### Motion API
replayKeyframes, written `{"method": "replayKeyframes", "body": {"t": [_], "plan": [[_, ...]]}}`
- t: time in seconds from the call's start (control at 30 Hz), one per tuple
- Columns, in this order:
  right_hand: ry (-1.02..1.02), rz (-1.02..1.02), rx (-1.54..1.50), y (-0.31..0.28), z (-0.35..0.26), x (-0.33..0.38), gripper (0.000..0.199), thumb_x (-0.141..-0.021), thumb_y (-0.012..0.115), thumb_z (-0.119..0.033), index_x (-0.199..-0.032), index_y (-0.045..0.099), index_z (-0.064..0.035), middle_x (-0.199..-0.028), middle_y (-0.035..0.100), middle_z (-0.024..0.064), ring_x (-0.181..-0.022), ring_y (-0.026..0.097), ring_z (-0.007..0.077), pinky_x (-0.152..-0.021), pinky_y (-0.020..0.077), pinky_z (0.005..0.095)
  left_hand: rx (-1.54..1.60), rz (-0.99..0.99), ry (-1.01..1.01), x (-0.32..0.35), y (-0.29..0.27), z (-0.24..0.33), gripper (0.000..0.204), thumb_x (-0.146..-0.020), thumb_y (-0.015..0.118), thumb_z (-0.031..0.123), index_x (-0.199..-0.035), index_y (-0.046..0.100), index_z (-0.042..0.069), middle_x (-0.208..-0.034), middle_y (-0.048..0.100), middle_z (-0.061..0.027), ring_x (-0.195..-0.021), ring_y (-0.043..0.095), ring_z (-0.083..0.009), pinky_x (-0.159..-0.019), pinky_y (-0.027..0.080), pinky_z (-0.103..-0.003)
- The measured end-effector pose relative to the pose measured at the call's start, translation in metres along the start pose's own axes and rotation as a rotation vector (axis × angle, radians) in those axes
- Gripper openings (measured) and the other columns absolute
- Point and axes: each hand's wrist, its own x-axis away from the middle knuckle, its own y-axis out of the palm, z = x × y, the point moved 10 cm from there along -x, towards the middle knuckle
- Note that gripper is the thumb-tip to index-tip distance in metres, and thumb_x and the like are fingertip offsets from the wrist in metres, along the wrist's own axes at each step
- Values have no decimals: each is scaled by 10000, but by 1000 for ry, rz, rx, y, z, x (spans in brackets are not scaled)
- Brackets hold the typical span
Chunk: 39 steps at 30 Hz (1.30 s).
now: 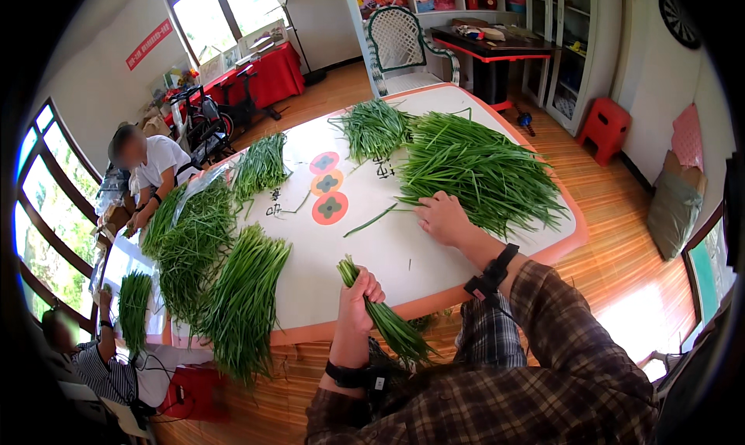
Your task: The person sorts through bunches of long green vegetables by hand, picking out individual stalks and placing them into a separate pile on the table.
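Observation:
My left hand (362, 297) is wrapped round a bunch of garlic chives (398, 330), held tilted at the table's front edge. The pale cut ends stick up above the fist, and the green leaves hang down toward my lap. At the left edge of a large heap of garlic chives (481, 169), my right hand (444, 218) has its fingers bent down and closed on some stalks; their tips are partly hidden. One loose stalk (371, 221) lies on the white tabletop just left of that hand.
More chive piles lie on the table (341, 247): a thick bundle (247, 297) front left, others behind. Two people sit at the left, one in a white shirt (161, 162), one in stripes (105, 371). A chair (400, 45) stands beyond the table, a red stool (607, 128) right.

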Motion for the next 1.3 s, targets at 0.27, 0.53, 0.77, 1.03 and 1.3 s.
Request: {"method": "replayKeyframes", "body": {"t": [0.27,0.53,0.77,1.03,1.3], "plan": [[-61,165,-179,-26,-17,11,379,-826,550,-281,-1149,552,-82,-1215,520,43,-1075,431,270,-896,362,411,22,35,35,-9,-9,-7,155,-867,577,193,-826,445,123,-617,346,27,-529,328,-82,-503,316,-229],[-214,74,-673,-39,-81,65,448,-788,617,-241,-1197,527,-80,-1214,526,70,-1061,436,287,-942,348,371,-6,180,107,-9,-2,-2,380,-863,570,136,-1196,412,45,-611,331,25,-537,332,-91,-534,330,-249],[-323,67,-728,-20,-106,76,421,-766,629,-226,-1159,557,-93,-1221,520,66,-1060,458,293,-929,355,385,-56,203,94,-7,-4,-3,191,-870,552,116,-1023,476,32,-606,372,14,-528,362,-100,-532,345,-260],[-272,160,-473,-25,-98,78,174,-739,630,-192,-900,644,-126,-1023,598,16,-1018,497,236,-847,374,386,24,112,26,-6,-3,-11,169,-909,500,210,-913,485,42,-601,369,7,-532,340,-107,-530,337,-265],[-51,279,-411,-45,-11,71,150,-741,620,-172,-877,648,-116,-915,618,30,-942,517,245,-810,395,378,-227,31,452,33,16,56,186,-928,456,280,-898,488,99,-998,537,-97,-976,489,-200,-804,436,-370]]}}
